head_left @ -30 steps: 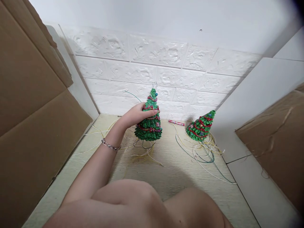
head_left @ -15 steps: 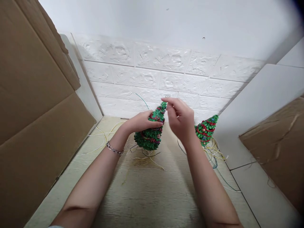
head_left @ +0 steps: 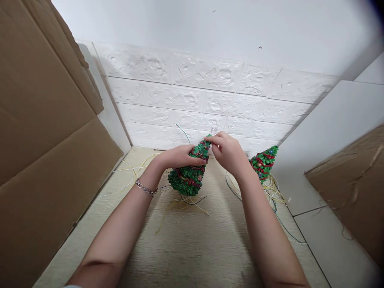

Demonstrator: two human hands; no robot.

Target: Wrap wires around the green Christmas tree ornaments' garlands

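Observation:
A small green Christmas tree (head_left: 187, 182) with red garland leans to the right over the tabletop. My left hand (head_left: 180, 155) is wrapped round its upper half from the left, thumb across the front. At the narrow tip, my right hand (head_left: 226, 150) is closed, its index finger and thumb pinching at the top. A small pale, shiny bit (head_left: 213, 130) shows just above those fingers; its kind is unclear. Thin wires (head_left: 193, 202) spread out below the base. A green wire (head_left: 183, 132) sticks up behind the tree.
A second decorated tree (head_left: 264, 164) stands right of my right forearm, with loose yellow and green wires (head_left: 274, 192) about its base. Cardboard (head_left: 54, 160) rises on the left, and more cardboard (head_left: 357, 176) on the right. A white brick-patterned wall (head_left: 186, 98) closes off the back.
My right hand has come down slightly, and its fingers have closed in at the tip. The tree's top has dipped a little towards me, with my left hand still round it.

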